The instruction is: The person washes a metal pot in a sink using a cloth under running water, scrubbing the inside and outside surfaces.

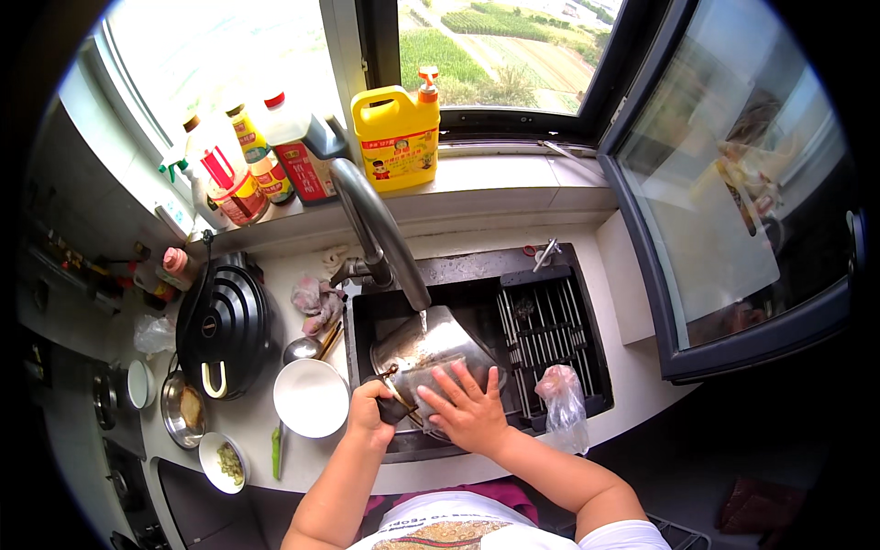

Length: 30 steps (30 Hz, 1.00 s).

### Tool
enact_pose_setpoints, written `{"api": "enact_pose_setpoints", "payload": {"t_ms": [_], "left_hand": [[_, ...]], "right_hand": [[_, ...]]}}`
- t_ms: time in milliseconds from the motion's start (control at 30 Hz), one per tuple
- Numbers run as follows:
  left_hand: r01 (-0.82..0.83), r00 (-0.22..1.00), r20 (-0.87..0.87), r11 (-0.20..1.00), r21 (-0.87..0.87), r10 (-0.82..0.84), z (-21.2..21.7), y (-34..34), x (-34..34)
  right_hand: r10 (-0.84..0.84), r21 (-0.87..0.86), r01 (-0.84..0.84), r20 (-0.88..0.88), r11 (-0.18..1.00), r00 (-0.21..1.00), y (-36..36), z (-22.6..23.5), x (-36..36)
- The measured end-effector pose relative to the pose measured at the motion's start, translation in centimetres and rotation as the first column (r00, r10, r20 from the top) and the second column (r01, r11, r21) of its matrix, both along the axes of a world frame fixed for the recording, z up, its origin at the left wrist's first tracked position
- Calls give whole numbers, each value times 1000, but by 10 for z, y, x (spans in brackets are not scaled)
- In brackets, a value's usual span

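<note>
A shiny metal pot (438, 332) lies tilted in the dark sink (362, 316), under the grey faucet (390, 234), and a thin stream of water falls on it. My left hand (368, 414) is closed round the pot's dark handle (396, 403). Flat against the pot's side, fingers spread, rests my right hand (469, 408). Partly under its fingers shows a greyish, flat piece (440, 374), perhaps a cloth or pad; I cannot tell which.
A black rack (550, 335) spans the sink's right side, with a plastic bag (564, 412) by its corner. Left stand a white bowl (312, 398), a ladle (301, 350) and a black electric pan (229, 321). A yellow jug (398, 142) stands on the sill; an open window (733, 202) juts in.
</note>
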<state>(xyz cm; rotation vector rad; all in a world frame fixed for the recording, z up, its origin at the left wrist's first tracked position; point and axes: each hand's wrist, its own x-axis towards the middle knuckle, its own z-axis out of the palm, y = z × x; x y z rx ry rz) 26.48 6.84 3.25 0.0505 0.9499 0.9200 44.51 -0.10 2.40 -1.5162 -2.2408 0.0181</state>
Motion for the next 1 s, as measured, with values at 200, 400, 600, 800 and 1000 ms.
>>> {"api": "enact_pose_setpoints", "payload": {"t_ms": [200, 400, 600, 800, 1000], "left_hand": [[-65, 996, 55, 995, -76, 69, 15, 10, 9], [-13, 995, 95, 993, -116, 24, 8, 19, -2], [-58, 995, 78, 998, -15, 59, 10, -12, -6], [-88, 986, 155, 988, 123, 68, 15, -40, -30], [-82, 985, 161, 982, 167, 55, 4, -51, -52]], "right_hand": [[-306, -121, 289, -158, 950, 939, 30, 17, -2], [-63, 6, 64, -58, 998, 996, 41, 29, -5], [-256, -454, 98, -301, 886, 919, 91, 44, 37], [-345, -749, -24, -334, 662, 877, 90, -1, 95], [-131, -584, -127, -379, 802, 916, 51, 34, 45]]}}
